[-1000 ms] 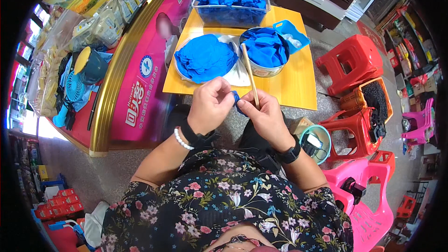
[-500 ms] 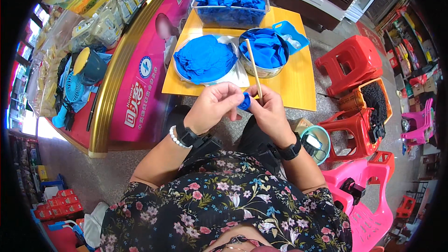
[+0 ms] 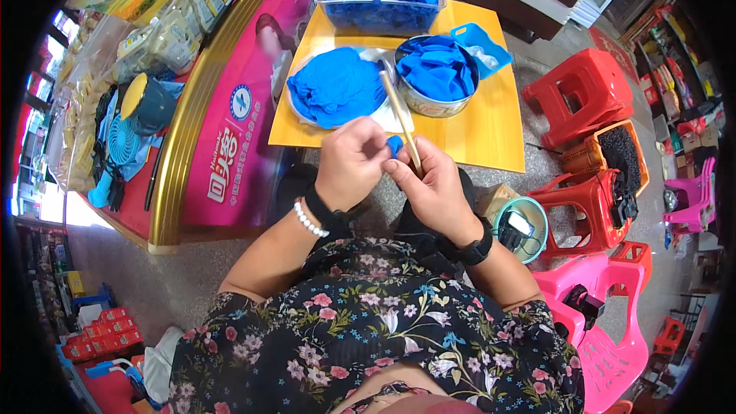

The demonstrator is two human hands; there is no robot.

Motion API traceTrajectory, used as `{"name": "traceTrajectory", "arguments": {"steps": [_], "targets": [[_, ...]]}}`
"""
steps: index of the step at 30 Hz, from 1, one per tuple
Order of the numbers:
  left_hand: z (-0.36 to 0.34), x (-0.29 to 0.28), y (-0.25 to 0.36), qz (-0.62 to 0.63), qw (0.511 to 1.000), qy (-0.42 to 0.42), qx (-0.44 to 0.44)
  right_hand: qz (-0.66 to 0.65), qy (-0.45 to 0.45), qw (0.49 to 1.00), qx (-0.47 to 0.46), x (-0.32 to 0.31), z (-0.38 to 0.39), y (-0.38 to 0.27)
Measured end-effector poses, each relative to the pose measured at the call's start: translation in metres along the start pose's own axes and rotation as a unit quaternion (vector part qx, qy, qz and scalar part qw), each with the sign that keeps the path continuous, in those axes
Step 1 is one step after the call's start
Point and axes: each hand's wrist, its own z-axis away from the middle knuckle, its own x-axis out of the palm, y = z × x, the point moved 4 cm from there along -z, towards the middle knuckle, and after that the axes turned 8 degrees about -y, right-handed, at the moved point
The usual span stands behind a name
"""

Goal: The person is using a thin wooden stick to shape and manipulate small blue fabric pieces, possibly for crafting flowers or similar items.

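In the middle of the frame, a small crumpled blue piece sits between the two hands. The left hand pinches toward it with fingertips drawn together; the right hand grips a slim wooden stick, its thumb close beside the piece. The stick slants up toward the yellow tabletop at upper centre. There, a plate of thin blue sheets lies left of a round tin holding more blue sheets, with a clear plastic bin of bunched blue pieces behind.
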Motion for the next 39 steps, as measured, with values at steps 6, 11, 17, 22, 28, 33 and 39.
{"name": "traceTrajectory", "arguments": {"steps": [6, 11, 17, 22, 28, 33, 39], "targets": [[-0.006, 0.018, -0.005, 0.222, 0.971, -0.057, -0.062, 0.058, -0.004, 0.998, -0.021, -0.002, 0.004, 0.0], [-0.006, 0.026, -0.004, 0.516, 0.84, -0.097, -0.135, -0.003, -0.021, 0.998, -0.066, 0.0, 0.001, -0.001], [-0.004, 0.01, 0.004, 0.211, 0.972, -0.005, 0.101, -0.063, -0.049, 0.996, -0.041, -0.007, 0.006, -0.002], [0.0, 0.01, 0.01, 0.368, 0.929, -0.03, -0.002, -0.182, 0.045, 0.982, 0.01, -0.019, -0.001, -0.009], [0.003, 0.012, 0.01, 0.381, 0.924, -0.023, 0.004, -0.247, -0.023, 0.967, 0.055, -0.021, 0.001, -0.002], [0.008, 0.011, -0.004, 0.427, 0.901, -0.049, -0.055, -0.172, 0.026, 0.985, -0.017, -0.017, 0.0, -0.006], [0.015, 0.009, 0.013, 0.465, 0.865, -0.095, -0.163, -0.063, 0.091, 0.992, -0.066, -0.029, 0.001, 0.0]]}}
